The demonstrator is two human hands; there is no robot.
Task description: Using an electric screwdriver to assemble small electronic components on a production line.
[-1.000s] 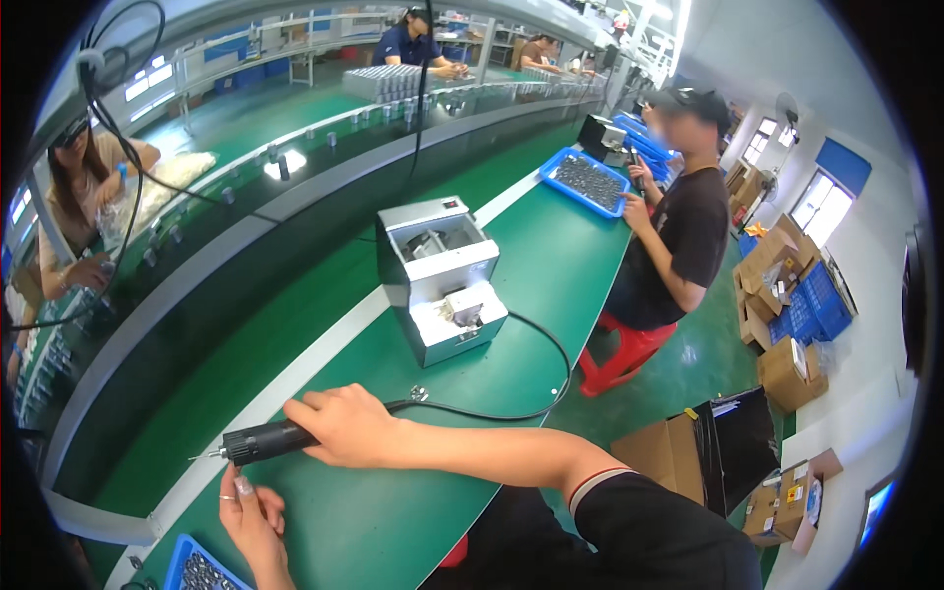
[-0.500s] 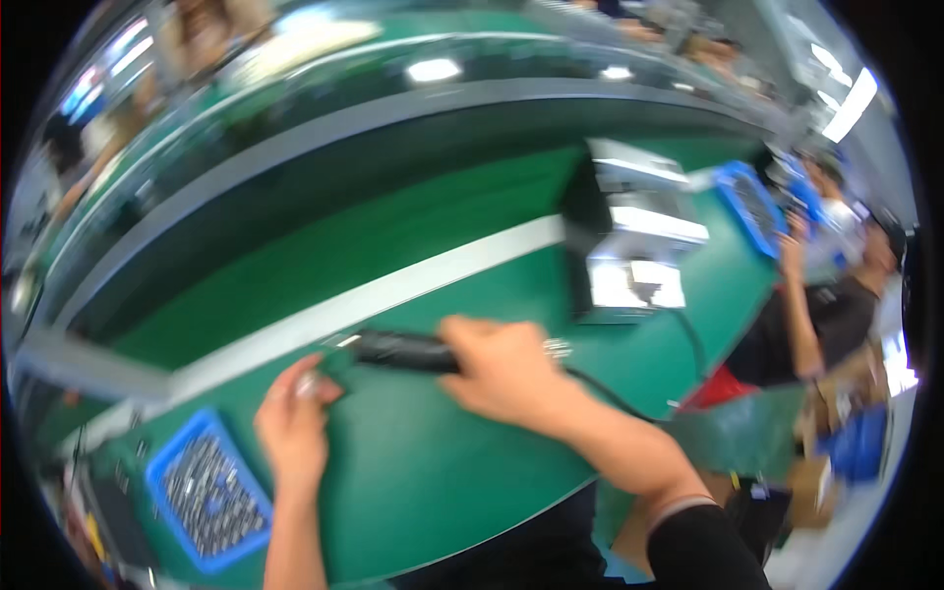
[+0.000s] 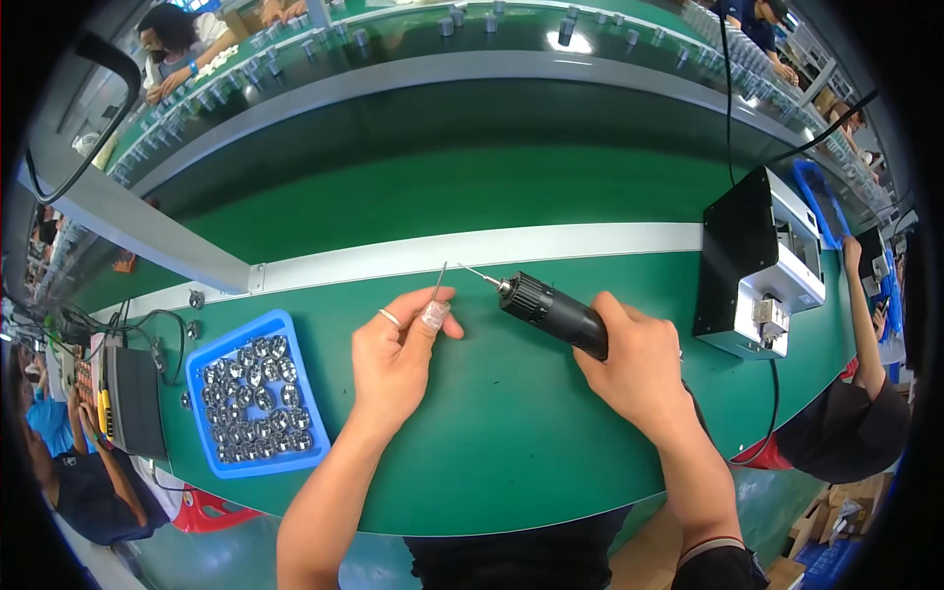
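One black electric screwdriver (image 3: 554, 312) gripped by right hand (image 3: 637, 366); left hand (image 3: 398, 356) pinches one thin pin (image 3: 440, 282).

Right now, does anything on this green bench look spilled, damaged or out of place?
Nothing stands out. The small metal parts lie inside the blue tray; the left hand holds a thin pin, the right hand an electric screwdriver.

— Where is there room to move on the green counter (image 3: 511, 433)?

— Between the left hand (image 3: 393, 359) and the right hand (image 3: 639, 369) the green surface lies bare, and it runs bare toward the near edge too.

— What blocks the sides?

— The blue plastic tray of small metal parts (image 3: 251, 393) sits just left of the left hand. The black-and-grey box-shaped machine (image 3: 762, 265) stands to the right, its black cable (image 3: 772, 413) looping down beside the right forearm.

— And ahead?

— The pale raised strip (image 3: 472, 251) crosses the far side.
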